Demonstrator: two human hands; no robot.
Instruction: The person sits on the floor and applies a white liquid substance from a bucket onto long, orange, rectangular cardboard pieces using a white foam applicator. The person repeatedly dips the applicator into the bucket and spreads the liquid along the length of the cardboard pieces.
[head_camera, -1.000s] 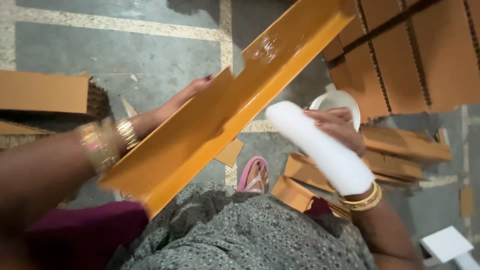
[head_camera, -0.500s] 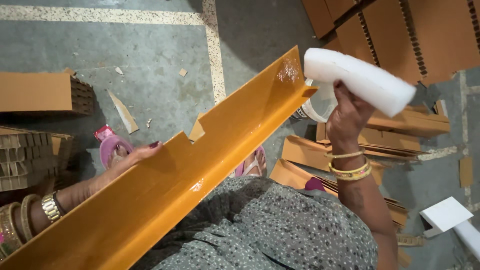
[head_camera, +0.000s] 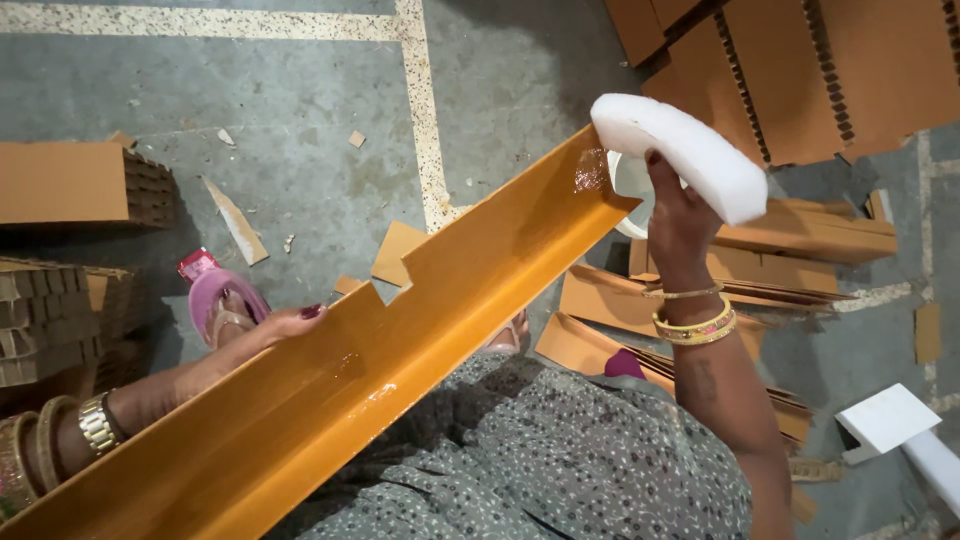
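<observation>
- Orange-brown glossy cardboard angle strip (head_camera: 400, 345), long and L-shaped with a stepped notch cut in its upper edge, runs slantwise across the person's lap, from low at the left up to its far end at the upper right.
- Left hand (head_camera: 285, 325) lies behind the strip near its middle, fingers pressed together along the back face and a dark-painted nail showing over the top edge; it props the strip from that side, though the palm is hidden.
- Right hand (head_camera: 680, 225) is raised just beyond the strip's far end, its fingers curled around a white foam block (head_camera: 678, 155), long and rounded, gripped from below.
- Foam block sits above and just past the strip's upper end; its near tip is right beside a wet, shiny patch on the strip's inner face, and I cannot tell whether they touch.
- White round bowl (head_camera: 628, 190) peeks out behind the strip's end, under the foam.
- Grey concrete floor (head_camera: 300, 120) carries cardboard scraps, stacked brown corrugated cardboard sheets (head_camera: 800, 70) at the upper right, and a pink sandal (head_camera: 222, 300) on the person's foot at the left.
</observation>
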